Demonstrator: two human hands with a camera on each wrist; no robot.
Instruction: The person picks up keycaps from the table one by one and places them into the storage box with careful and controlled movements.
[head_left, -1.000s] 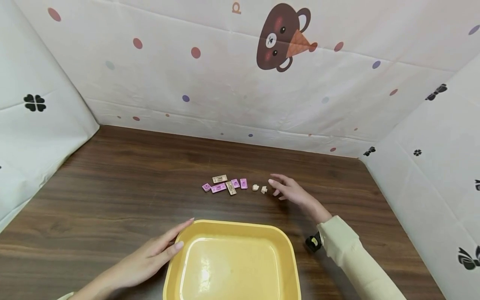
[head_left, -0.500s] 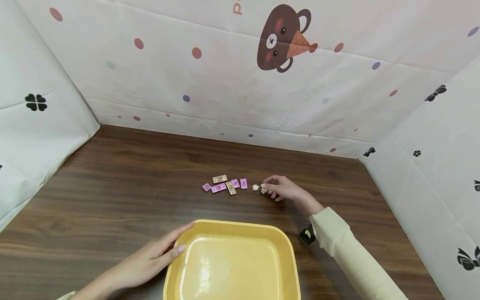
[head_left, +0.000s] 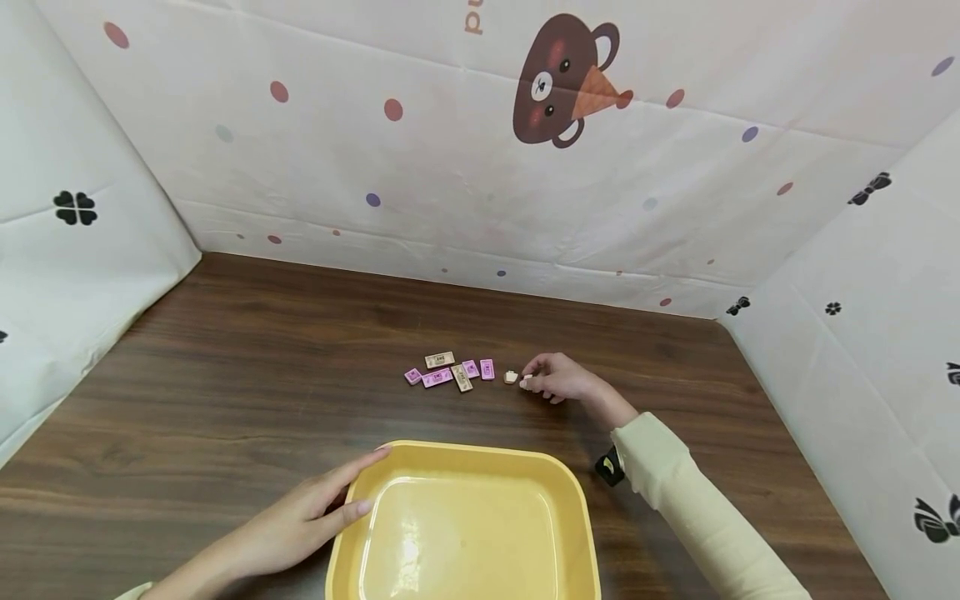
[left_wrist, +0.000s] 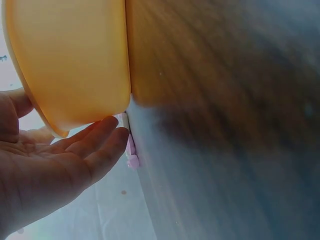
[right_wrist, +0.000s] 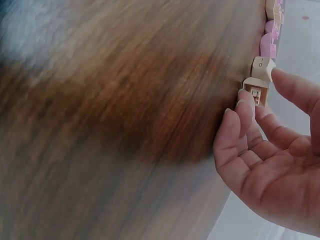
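At the near left corner of a yellow plastic tray (head_left: pixel 465 447), my left hand (head_left: pixel 300 521) holds the wall. Its thumb lies over the rim; the fingers rest along the outside (left_wrist: pixel 75 65). Farther back, my right hand (head_left: pixel 562 379) pinches a small beige keycap (right_wrist: pixel 256 93), whose hollow underside and stem show in the right wrist view. Just left of it sits another beige keycap (head_left: pixel 511 377), close to a fingertip. Beyond that lies a group of larger keycaps, including pink (head_left: pixel 437 378) and beige (head_left: pixel 439 360) ones with dark printing.
All of this stands on a dark wood-grain table (head_left: pixel 225 375). A white patterned cloth (head_left: pixel 450 167) rises along the back edge, with more cloth at both sides. A black wrist camera (head_left: pixel 610 468) hangs under the right sleeve.
My right hand has moved left and down to the nearest beige keycap, and its fingers have closed round it. The left hand has stayed at the tray's corner.
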